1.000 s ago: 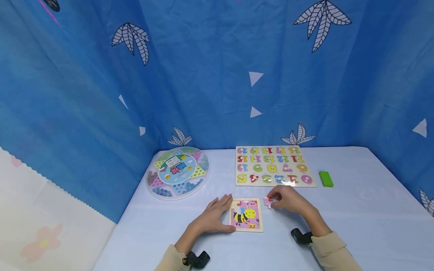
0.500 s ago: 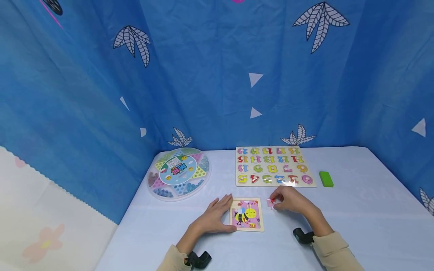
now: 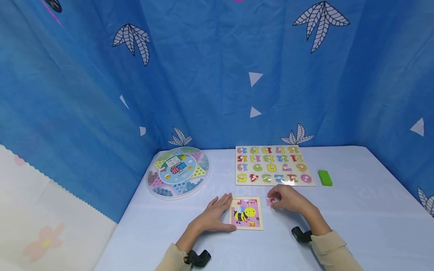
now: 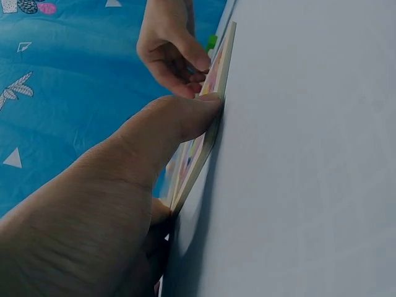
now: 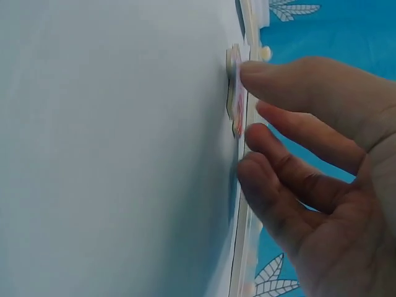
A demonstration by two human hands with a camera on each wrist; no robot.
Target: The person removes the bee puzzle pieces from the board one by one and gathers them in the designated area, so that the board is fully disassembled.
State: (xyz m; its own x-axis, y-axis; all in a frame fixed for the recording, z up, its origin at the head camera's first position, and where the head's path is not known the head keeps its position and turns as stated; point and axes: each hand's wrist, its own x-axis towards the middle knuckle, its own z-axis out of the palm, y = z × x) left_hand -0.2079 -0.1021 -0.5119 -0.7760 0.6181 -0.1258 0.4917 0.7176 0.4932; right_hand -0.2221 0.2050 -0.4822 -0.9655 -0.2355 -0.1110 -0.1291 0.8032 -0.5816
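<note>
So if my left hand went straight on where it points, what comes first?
Beyond the square wooden bee puzzle it touches, your left hand would probably meet the cream rectangular number board; exact depth is unclear.

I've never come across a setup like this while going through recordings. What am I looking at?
No machine here: a person works bare-handed, wearing a head camera and two wrist cameras. The wide picture looks forward and down from the head; the two close ones, turned sideways, come from the wrists. On the white table, before a blue curtain, lie a bee puzzle, a number board, a round game board and a green block. The left hand rests spread along the bee puzzle's left edge. The right hand holds a pink puzzle piece just right of that puzzle.
</note>
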